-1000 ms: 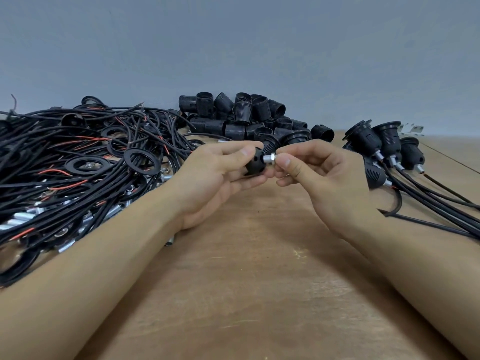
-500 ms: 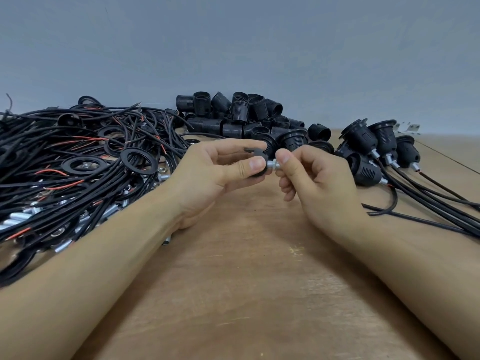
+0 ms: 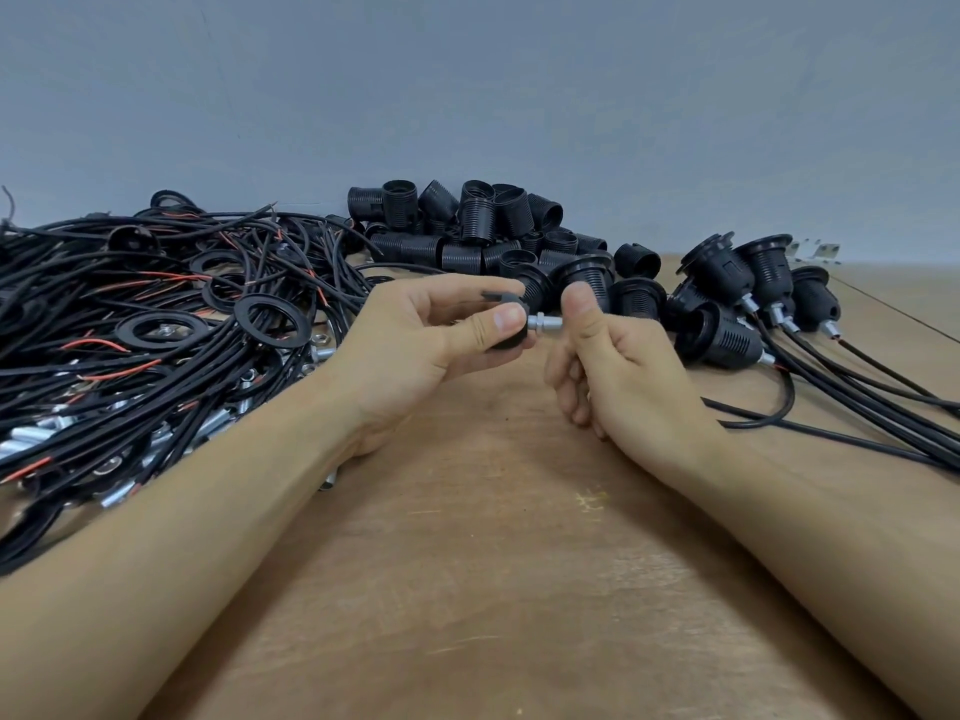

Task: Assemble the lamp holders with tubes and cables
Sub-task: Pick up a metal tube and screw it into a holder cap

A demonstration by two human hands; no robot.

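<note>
My left hand [image 3: 415,345] grips a small black lamp holder base [image 3: 511,339] between thumb and fingers, above the middle of the wooden table [image 3: 493,563]. A short threaded metal tube [image 3: 543,321] sticks out of the base to the right. My right hand [image 3: 623,376] pinches the tube's far end with thumb and forefinger, its other fingers curled under. The tube's right end is hidden behind my thumb.
A big tangle of black cables [image 3: 130,330] with flat black rings [image 3: 270,319] and loose metal tubes [image 3: 31,433] fills the left. A heap of black threaded holder shells [image 3: 478,226] lies at the back. Assembled holders with cables [image 3: 727,304] lie at the right.
Both hands have dropped slightly and turned. My right thumb now points up and its grip has slid towards the tube's outer end, so more of the tube shows beside the base.
</note>
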